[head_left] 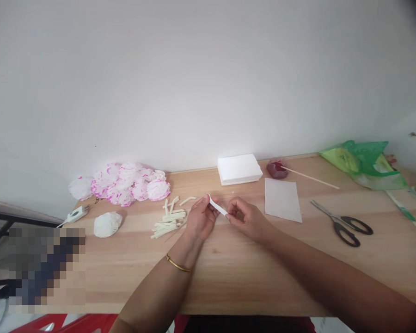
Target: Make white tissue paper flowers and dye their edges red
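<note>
A narrow white folded paper strip [218, 206] slants between my hands above the middle of the table. My left hand [201, 219] pinches its upper left end between thumb and fingers. At the lower right end, the fingertips of my right hand [247, 218] are closed on the same strip. Just left of my left hand lies a loose pile of short cream-coloured strips [169, 223]. A single square white tissue sheet [282, 200] rests flat to the right, beyond my right hand.
White tissues are stacked [240, 169] by the wall. Beside them sits a dark red container [277, 169] with a thin stick [312, 177] across it. Scissors [343, 224] and a green plastic bag [367, 164] lie right; pink-edged paper flowers [128, 182], a white paper ball [107, 225] and a plug [76, 213] left.
</note>
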Demonstrator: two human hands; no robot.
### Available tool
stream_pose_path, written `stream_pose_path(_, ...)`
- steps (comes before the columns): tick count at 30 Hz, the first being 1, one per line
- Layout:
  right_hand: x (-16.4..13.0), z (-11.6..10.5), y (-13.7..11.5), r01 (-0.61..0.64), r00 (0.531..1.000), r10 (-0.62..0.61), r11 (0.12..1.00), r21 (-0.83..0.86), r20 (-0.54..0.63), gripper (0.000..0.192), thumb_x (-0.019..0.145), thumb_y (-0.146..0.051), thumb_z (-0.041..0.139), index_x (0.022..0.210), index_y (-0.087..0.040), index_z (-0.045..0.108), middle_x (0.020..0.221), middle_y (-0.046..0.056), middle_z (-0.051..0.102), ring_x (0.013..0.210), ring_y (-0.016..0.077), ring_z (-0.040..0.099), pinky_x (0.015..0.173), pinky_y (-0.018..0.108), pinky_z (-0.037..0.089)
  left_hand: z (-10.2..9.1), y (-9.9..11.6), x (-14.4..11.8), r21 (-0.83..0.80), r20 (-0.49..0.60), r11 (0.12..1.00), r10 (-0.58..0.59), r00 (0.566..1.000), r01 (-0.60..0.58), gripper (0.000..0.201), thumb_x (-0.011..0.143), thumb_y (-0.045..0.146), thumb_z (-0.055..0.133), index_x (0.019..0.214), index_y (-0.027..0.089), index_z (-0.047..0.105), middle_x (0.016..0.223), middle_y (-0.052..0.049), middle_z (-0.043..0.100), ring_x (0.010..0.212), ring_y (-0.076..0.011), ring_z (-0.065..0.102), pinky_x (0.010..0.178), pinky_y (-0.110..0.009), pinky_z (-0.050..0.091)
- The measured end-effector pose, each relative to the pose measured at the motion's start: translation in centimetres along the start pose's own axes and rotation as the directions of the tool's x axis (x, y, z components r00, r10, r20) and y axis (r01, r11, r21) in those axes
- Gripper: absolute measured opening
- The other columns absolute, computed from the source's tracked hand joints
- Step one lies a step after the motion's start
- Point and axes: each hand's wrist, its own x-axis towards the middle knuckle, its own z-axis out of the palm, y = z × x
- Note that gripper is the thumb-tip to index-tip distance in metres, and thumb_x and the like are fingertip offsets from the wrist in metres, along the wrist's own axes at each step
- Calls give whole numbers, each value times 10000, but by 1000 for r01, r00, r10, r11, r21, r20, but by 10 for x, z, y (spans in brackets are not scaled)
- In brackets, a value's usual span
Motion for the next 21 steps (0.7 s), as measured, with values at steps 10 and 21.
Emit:
stream_pose_path(10, 1, 5, 1, 211, 971, -236, 906, -368, -25, 132, 830, -121, 427, 736, -214, 414, 709, 28, 523, 673, 168, 489, 630, 290, 404, 1, 3, -6, -111, -31, 981, -163, 986, 158, 150, 839, 281, 599, 858, 135, 626, 847, -56, 681, 823, -137, 655, 613, -208, 501)
stream_pose_path(21, -3, 1, 2, 147, 980, -181, 937, -317, -82, 84, 826, -146, 465, 775, -212, 452, 724, 23, 542, 681, 167, 514, 644, 293, 422, -3, 7, -3, -45, 7, 997, 55, 998, -55, 249, 778, 353, 663, 915, 146, 649, 909, -68, 667, 885, -151, 643, 755, -247, 532)
